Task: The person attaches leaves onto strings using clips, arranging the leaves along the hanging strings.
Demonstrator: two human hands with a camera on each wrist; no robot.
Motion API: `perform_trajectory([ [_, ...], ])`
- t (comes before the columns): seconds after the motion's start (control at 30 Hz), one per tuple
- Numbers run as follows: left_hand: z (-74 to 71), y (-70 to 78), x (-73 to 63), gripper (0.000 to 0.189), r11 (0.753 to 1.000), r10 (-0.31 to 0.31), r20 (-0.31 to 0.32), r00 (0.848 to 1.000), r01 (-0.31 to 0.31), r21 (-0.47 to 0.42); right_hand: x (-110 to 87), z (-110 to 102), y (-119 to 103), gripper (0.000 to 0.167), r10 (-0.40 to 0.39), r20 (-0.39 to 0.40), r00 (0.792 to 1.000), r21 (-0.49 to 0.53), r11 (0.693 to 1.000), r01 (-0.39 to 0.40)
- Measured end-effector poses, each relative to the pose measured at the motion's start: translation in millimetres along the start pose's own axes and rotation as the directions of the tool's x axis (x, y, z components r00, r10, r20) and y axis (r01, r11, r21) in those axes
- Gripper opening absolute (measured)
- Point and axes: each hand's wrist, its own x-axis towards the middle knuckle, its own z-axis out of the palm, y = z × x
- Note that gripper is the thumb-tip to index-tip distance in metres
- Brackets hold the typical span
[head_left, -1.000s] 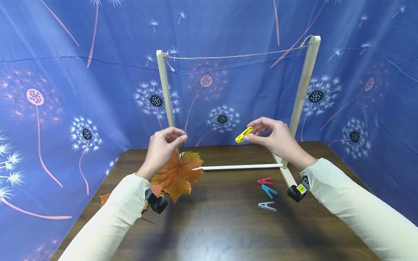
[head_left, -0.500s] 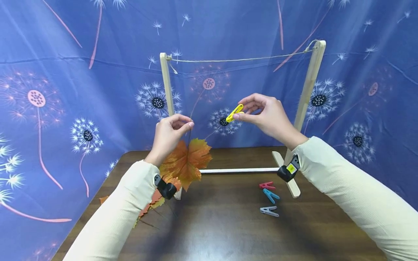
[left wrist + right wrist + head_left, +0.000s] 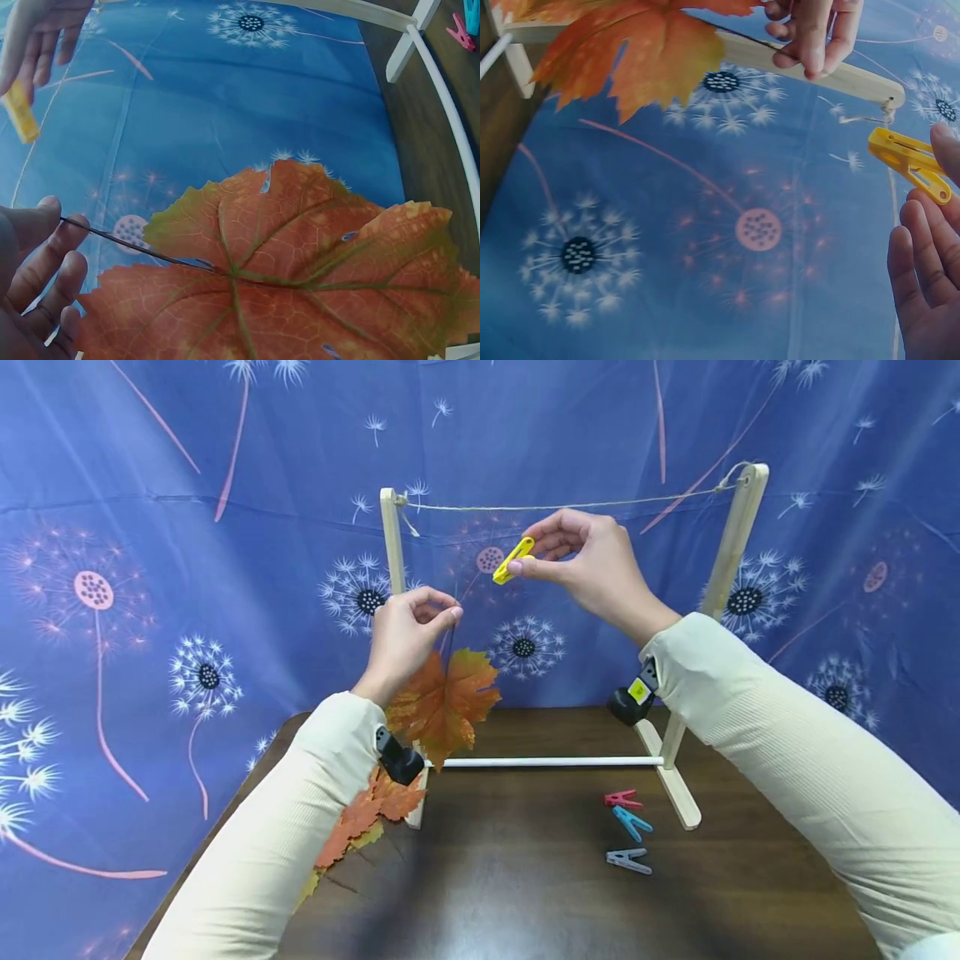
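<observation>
My left hand (image 3: 408,631) pinches the dark stem (image 3: 142,248) of an orange maple leaf (image 3: 450,697) between thumb and forefinger. The leaf hangs blade down, in front of the wooden frame's left post. Higher and to the right, my right hand (image 3: 596,556) holds a yellow clothespin (image 3: 513,561) between thumb and fingers. In the right wrist view the clothespin (image 3: 907,161) points its nose end away from the palm, and its jaws look closed. A thin string (image 3: 480,508) runs between the tops of the two posts, above both hands.
The wooden frame has a right post (image 3: 735,543) and a white bottom rod (image 3: 547,762). Red (image 3: 622,799), blue (image 3: 632,823) and grey (image 3: 628,860) clothespins lie on the brown table (image 3: 480,893). More leaves (image 3: 367,818) lie beside the left forearm. A blue patterned cloth (image 3: 225,527) hangs behind.
Both hands have risen toward the string, the right one higher and leftward with the yellow clothespin. The left hand has lifted the maple leaf up and slightly right. The view has shifted a little.
</observation>
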Motion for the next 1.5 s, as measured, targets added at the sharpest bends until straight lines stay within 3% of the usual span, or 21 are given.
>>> perform_trajectory([
  [0.3, 6.0, 10.8, 22.5, 0.017, 0.996, -0.073, -0.044, 0.996, 0.075, 0.048, 33.3, 9, -15, 0.038, -0.019, -0.034, 0.999, 0.041, 0.999, 0.020],
  [0.67, 11.9, 13.8, 50.3, 0.017, 0.995, -0.063, -0.154, 0.986, 0.073, 0.062, 68.1, 24, -28, 0.038, -0.044, -0.105, 0.994, 0.038, 0.998, 0.049],
  [0.93, 11.7, 20.2, 63.2, 0.015, 0.995, -0.060, -0.193, 0.979, 0.073, 0.062, 82.1, 31, -29, 0.028, -0.051, -0.133, 0.990, 0.050, 0.997, 0.058],
  [1.07, 10.5, 23.6, 68.4, 0.016, 0.993, -0.079, -0.189, 0.979, 0.095, 0.075, 87.6, 31, -30, 0.025, -0.011, -0.150, 0.989, 0.057, 0.998, 0.020],
  [1.27, 10.4, 26.7, 72.4, 0.018, 0.983, -0.124, -0.188, 0.974, 0.147, 0.114, 91.7, 28, -30, 0.022, 0.065, -0.113, 0.991, 0.070, 0.996, -0.057],
  [1.5, 10.0, 29.8, 73.8, 0.018, 0.976, -0.147, -0.195, 0.970, 0.174, 0.131, 93.6, 29, -28, 0.025, 0.074, -0.087, 0.993, 0.028, 0.997, -0.072],
])
